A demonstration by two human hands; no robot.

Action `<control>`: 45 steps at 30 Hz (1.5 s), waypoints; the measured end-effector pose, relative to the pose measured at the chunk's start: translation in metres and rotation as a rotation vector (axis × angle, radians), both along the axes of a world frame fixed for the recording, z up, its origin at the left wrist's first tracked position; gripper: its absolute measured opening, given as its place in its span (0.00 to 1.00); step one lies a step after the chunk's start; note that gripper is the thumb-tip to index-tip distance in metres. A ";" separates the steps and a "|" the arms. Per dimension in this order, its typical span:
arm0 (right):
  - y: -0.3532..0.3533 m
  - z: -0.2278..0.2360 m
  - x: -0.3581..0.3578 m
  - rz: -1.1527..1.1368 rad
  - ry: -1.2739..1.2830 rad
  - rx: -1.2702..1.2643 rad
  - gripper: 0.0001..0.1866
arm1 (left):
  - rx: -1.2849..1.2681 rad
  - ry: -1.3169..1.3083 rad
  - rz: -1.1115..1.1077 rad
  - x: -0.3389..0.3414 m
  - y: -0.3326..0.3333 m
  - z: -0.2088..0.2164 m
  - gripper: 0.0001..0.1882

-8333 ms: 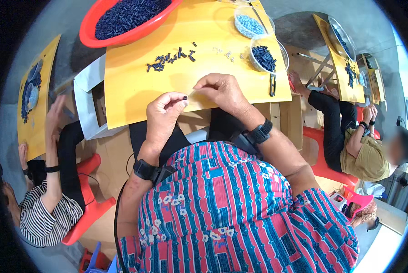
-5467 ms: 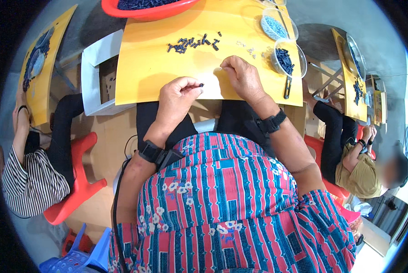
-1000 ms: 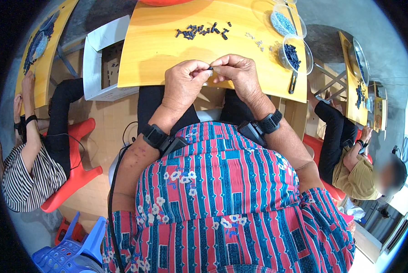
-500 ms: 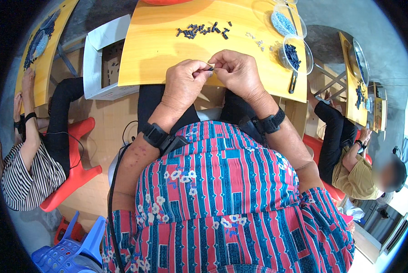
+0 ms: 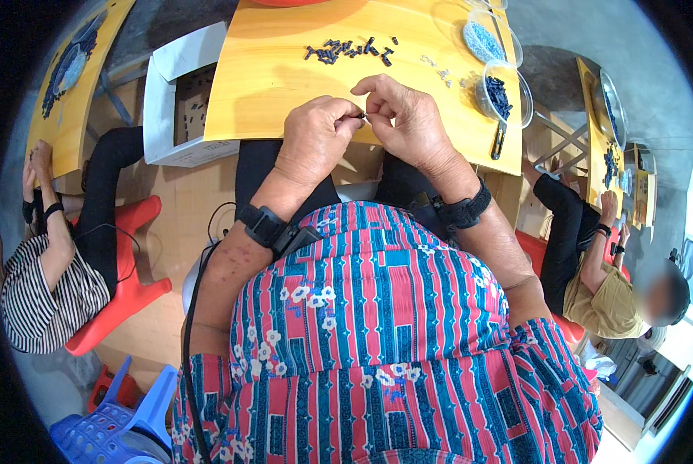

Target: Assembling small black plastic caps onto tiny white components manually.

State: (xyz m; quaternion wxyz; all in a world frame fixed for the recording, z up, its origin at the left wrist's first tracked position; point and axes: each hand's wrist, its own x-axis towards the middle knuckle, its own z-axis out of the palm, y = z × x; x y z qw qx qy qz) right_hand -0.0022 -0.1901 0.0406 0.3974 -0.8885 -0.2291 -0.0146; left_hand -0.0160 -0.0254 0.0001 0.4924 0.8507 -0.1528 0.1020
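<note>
Above the near edge of the yellow table (image 5: 277, 93), my left hand (image 5: 313, 138) pinches a small dark plastic piece (image 5: 361, 115) between thumb and fingertips. Facing it, my right hand (image 5: 410, 130) has its index finger lifted away from the thumb. The right thumb tip is close to the end of the piece; whether they touch is too small to tell. Farther back on the tabletop lies a loose pile of small black parts (image 5: 346, 51). Several tiny clear pieces (image 5: 444, 75) are scattered right of the pile.
At the right stand a clear tub of black parts (image 5: 498, 94), a tub of blue pieces (image 5: 481, 42) and a dark-handled tool (image 5: 498, 143). A white carton (image 5: 165, 108) adjoins the table's left side. Co-workers sit at tables left (image 5: 56, 271) and right (image 5: 605, 290).
My right index finger has lifted off the piece and parted from the thumb. My left hand keeps its pinch. The co-worker at the right has raised a hand.
</note>
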 end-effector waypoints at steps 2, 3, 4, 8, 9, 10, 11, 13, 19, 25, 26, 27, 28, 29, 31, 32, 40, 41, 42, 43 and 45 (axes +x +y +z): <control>0.000 0.001 0.001 -0.013 0.055 0.026 0.19 | -0.013 0.034 -0.008 0.000 0.000 0.003 0.05; -0.001 0.001 0.001 -0.014 0.060 0.017 0.19 | -0.014 0.034 -0.007 0.000 0.000 0.002 0.05; -0.001 0.002 0.000 -0.015 0.064 0.008 0.20 | -0.020 0.034 -0.005 -0.001 -0.001 0.002 0.05; 0.000 0.002 0.000 0.025 -0.007 -0.044 0.21 | -0.037 0.050 0.009 -0.001 -0.002 0.005 0.04; 0.000 0.004 0.000 0.024 -0.004 -0.079 0.20 | -0.038 0.049 0.009 -0.001 -0.003 0.004 0.04; 0.001 0.004 -0.001 0.023 0.000 -0.113 0.19 | -0.033 0.037 0.004 0.000 -0.003 0.002 0.04; 0.001 0.004 0.000 0.024 -0.001 -0.115 0.19 | -0.028 0.025 0.000 0.000 -0.003 0.001 0.04; 0.003 0.003 0.000 0.038 -0.101 -0.179 0.17 | 0.018 0.009 0.004 0.000 -0.003 0.002 0.04; 0.009 0.002 -0.003 0.088 -0.201 -0.212 0.16 | 0.142 -0.026 -0.005 0.000 -0.003 0.002 0.04; 0.011 -0.001 -0.003 -0.005 -0.118 -0.199 0.16 | 0.110 -0.019 -0.016 0.001 -0.001 -0.005 0.05; 0.009 -0.001 -0.002 -0.003 -0.117 -0.198 0.16 | 0.059 0.024 -0.012 0.001 0.000 -0.006 0.05; 0.005 0.001 -0.002 -0.025 0.001 -0.101 0.17 | 0.059 0.025 -0.013 0.001 0.000 -0.005 0.05; 0.002 0.002 -0.002 -0.046 0.119 -0.003 0.17 | -0.064 0.175 -0.003 -0.001 0.001 -0.005 0.06; 0.000 -0.003 -0.001 -0.047 0.120 -0.002 0.17 | -0.186 0.325 0.007 -0.001 0.002 -0.005 0.07; -0.004 -0.015 -0.002 -0.087 0.326 0.348 0.17 | -0.316 0.425 -0.024 0.001 0.004 -0.014 0.08; -0.006 -0.021 -0.003 -0.089 0.326 0.350 0.17 | -0.448 0.524 -0.053 0.002 0.005 -0.019 0.08; -0.007 -0.019 -0.002 -0.045 0.327 0.350 0.11 | -0.718 0.759 -0.123 -0.001 0.010 -0.019 0.11; -0.007 -0.020 -0.001 -0.047 0.326 0.351 0.11 | -0.737 0.764 -0.131 -0.001 0.010 -0.021 0.11; -0.008 -0.022 0.000 -0.040 0.313 0.330 0.11 | -0.735 0.766 -0.134 0.000 0.010 -0.020 0.11; -0.008 -0.023 0.000 -0.032 0.301 0.309 0.11 | -0.743 0.778 -0.144 0.000 0.010 -0.019 0.11; -0.009 -0.022 0.001 -0.027 0.282 0.302 0.12 | -0.749 0.789 -0.154 0.000 0.010 -0.018 0.11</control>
